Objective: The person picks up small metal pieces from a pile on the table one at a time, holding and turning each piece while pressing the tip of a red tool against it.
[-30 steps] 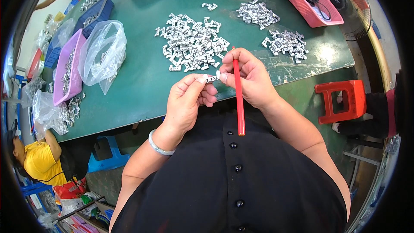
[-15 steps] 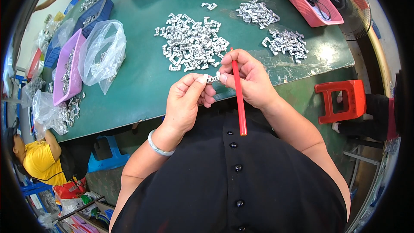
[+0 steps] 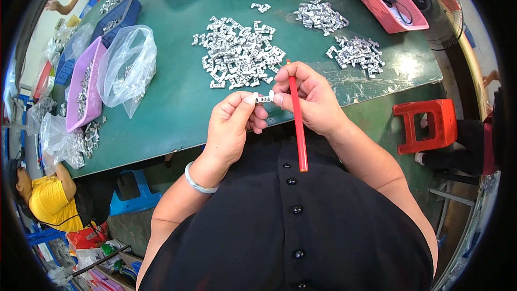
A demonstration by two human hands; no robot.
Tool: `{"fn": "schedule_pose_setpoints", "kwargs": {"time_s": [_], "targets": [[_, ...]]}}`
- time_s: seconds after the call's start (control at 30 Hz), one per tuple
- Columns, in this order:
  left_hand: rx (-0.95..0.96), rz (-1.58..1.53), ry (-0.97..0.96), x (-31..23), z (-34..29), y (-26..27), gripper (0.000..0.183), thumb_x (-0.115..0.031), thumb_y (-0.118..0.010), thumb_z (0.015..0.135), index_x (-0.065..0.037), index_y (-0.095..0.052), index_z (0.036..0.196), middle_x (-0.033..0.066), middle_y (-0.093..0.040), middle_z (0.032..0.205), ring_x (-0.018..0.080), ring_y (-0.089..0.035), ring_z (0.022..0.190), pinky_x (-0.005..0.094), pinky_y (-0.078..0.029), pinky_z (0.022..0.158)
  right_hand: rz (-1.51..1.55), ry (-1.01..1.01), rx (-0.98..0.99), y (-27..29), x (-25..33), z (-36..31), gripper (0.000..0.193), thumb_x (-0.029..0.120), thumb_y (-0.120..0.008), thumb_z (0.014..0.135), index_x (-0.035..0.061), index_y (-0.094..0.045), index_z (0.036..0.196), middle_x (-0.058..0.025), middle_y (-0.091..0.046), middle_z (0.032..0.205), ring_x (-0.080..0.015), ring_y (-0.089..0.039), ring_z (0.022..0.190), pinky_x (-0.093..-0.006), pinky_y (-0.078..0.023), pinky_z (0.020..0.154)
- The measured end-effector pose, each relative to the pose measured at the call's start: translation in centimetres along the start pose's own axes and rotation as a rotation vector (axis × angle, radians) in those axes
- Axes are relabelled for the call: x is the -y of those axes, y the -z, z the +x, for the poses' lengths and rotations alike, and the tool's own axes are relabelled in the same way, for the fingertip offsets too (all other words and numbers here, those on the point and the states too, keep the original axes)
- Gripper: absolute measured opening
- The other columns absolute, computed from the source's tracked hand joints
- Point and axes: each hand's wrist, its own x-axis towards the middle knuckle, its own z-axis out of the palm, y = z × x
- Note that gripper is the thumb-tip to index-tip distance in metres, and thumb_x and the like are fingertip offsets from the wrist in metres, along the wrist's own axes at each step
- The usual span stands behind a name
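Observation:
Between my hands, just over the table's near edge, is a small silvery-white metal bracket [image 3: 264, 98] with upturned ends and dark holes along it. My left hand [image 3: 232, 121] pinches its left end between thumb and fingers. A long red stick, like a pencil or marker [image 3: 299, 129], is held in my right hand [image 3: 312, 99], its lower end slanting toward my black shirt. The right thumb tip meets the bracket's right end. Beyond my hands lies a large heap of similar brackets [image 3: 237, 54] on the green table [image 3: 172, 113].
Two smaller bracket piles [image 3: 322, 16] [image 3: 358, 56] lie at the right. A pink basket [image 3: 385, 5] holds a black device. At left are a clear plastic bag [image 3: 129, 67], a pink bin [image 3: 89, 83] and a blue bin [image 3: 121, 19]. A red stool [image 3: 425, 126] stands right; co-workers are nearby.
The bracket has turned slightly, so its row of holes faces up more. The red stick's lower end has shifted a little. Both hands stay nearly in place.

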Motion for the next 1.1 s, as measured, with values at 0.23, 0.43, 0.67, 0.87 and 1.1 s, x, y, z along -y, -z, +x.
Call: {"fn": "schedule_pose_setpoints", "kwargs": {"time_s": [0.23,0.43,0.67,0.87,1.1], "targets": [[0.020,0.005,0.017,0.15,0.15,0.07,0.020,-0.017,-0.040,0.092,-0.004,-0.054,0.086,0.0028,-0.057,0.070,0.0083,-0.052,0.057,0.0203,-0.042,0.052,0.045,0.006,0.050,-0.09,-0.04,-0.08,0.022,-0.001,-0.058,0.077,0.0046,-0.047,0.095,-0.0008,-0.054,0.077,-0.0059,-0.051,0.071,-0.0199,-0.042,0.065],[0.024,0.004,0.023,0.20,0.18,0.04,0.021,-0.016,-0.039,0.092,-0.003,-0.054,0.087,0.0027,-0.056,0.070,0.0082,-0.051,0.058,0.0204,-0.042,0.052,0.017,0.013,0.074,-0.20,0.17,-0.13,0.022,-0.002,-0.057,0.077,0.0044,-0.046,0.096,-0.0005,-0.053,0.077,-0.0054,-0.051,0.071,-0.0197,-0.042,0.064],[0.016,-0.007,0.031,0.10,0.20,-0.04,0.019,-0.016,-0.040,0.091,-0.004,-0.054,0.087,0.0018,-0.056,0.069,0.0080,-0.052,0.057,0.0202,-0.042,0.052,0.034,-0.008,0.094,-0.47,0.54,-0.18,0.022,-0.001,-0.058,0.078,0.0040,-0.045,0.096,-0.0003,-0.053,0.077,-0.0054,-0.051,0.072,-0.0199,-0.042,0.064],[0.012,0.002,0.030,0.22,0.30,0.20,0.018,-0.017,-0.042,0.091,-0.005,-0.055,0.086,0.0012,-0.056,0.069,0.0076,-0.051,0.056,0.0199,-0.042,0.051,0.032,0.010,0.092,-0.29,0.23,-0.18,0.021,0.000,-0.058,0.078,0.0038,-0.046,0.094,0.0001,-0.052,0.078,-0.0048,-0.050,0.072,-0.0193,-0.042,0.064],[-0.009,0.057,0.012,0.20,0.19,0.17,0.016,-0.017,-0.046,0.090,-0.004,-0.055,0.086,0.0017,-0.057,0.070,0.0072,-0.052,0.057,0.0196,-0.042,0.052,-0.090,0.026,0.081,0.13,-0.30,-0.23,0.021,0.001,-0.058,0.078,0.0039,-0.047,0.095,0.0003,-0.050,0.076,-0.0052,-0.049,0.070,-0.0200,-0.042,0.063]]}}
